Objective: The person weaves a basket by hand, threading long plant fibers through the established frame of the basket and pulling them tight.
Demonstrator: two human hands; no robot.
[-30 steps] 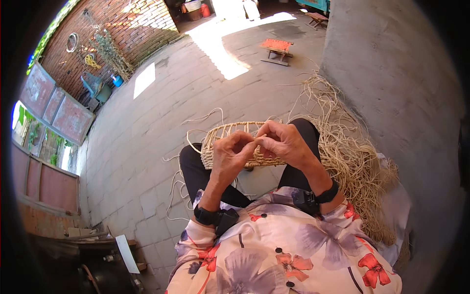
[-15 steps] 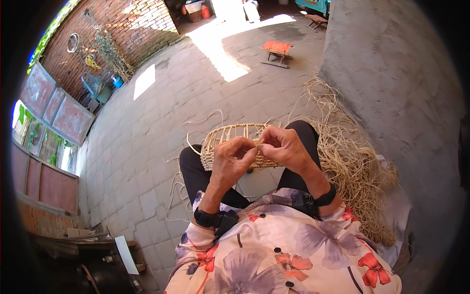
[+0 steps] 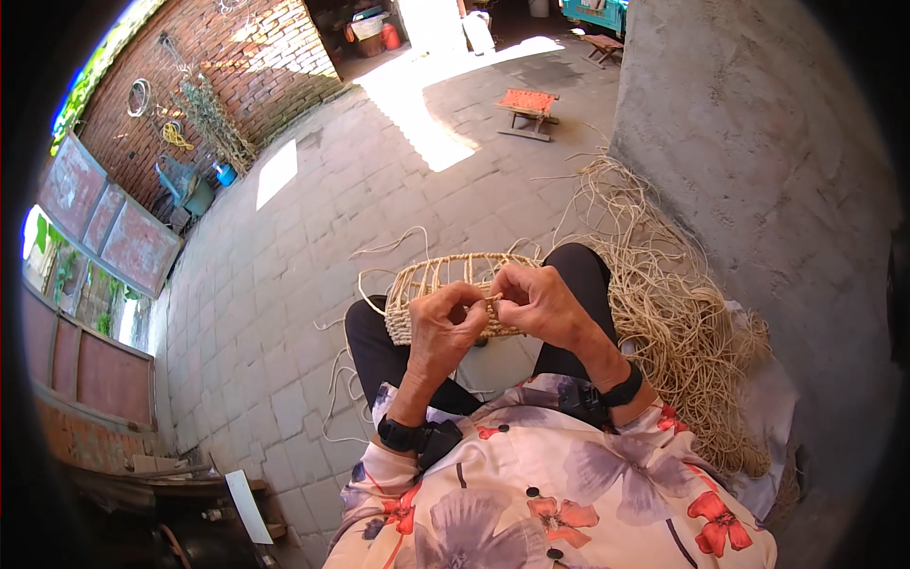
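Note:
A half-woven basket [image 3: 402, 318] of pale straw-coloured cord rests between my knees, its upper part an open frame and its near side closely woven. Over its near side my left hand [image 3: 442, 327] is closed, thumb and forefinger pinching a strand of cord [image 3: 492, 302]. Close on the right, my right hand [image 3: 540, 305] pinches the same short strand, the fingertips of both hands only slightly apart. Loose cord ends trail from the basket's left side. My hands hide part of the weave behind them.
A large heap of loose cord [image 3: 678, 351] lies at my right on a pale sheet [image 3: 766, 408], beside a grey wall [image 3: 758, 161]. Ahead stands a folding stool [image 3: 528, 109] with an orange seat. At the lower left is a dark machine [image 3: 204, 522] with a white board.
My fingertips have drawn slightly apart, and a bit of strand now shows between them. The whole scene has shifted a little as my head moved.

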